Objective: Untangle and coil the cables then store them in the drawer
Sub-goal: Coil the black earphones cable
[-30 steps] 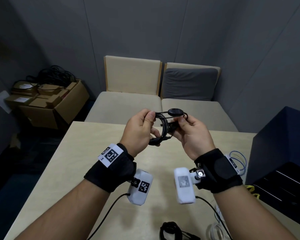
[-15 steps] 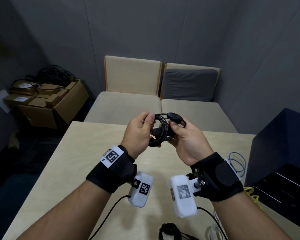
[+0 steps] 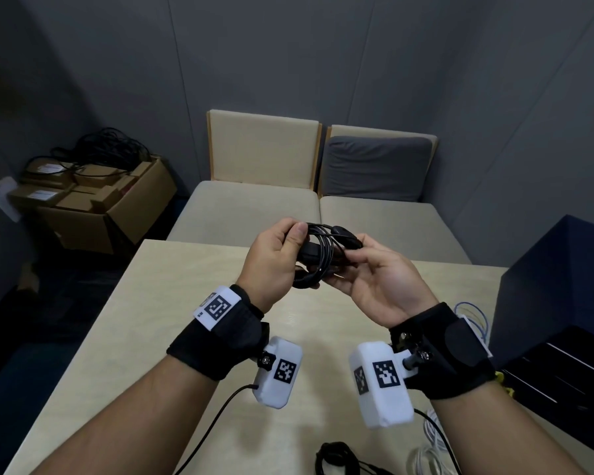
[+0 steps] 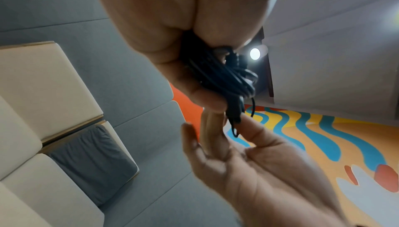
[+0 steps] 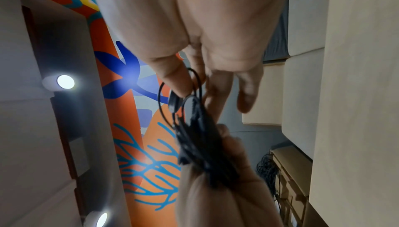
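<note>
Left hand [image 3: 271, 260] curled tight round the coiled black cable [image 3: 319, 258], held in air above the bench [image 3: 172, 303]. Right hand [image 3: 378, 286] is palm up and mostly loose, thumb and forefinger pinching the cable's tail near the plug. Looks like the tail-tuck step. Keep the left grip firm so loops don't spring, wrap the tail snug round the bundle, feed the plug through. Black bundle [image 3: 335, 455] and white cable [image 3: 426, 457] lie at the bench's near edge. Dark drawer unit [image 3: 559, 296] sits right.
</note>
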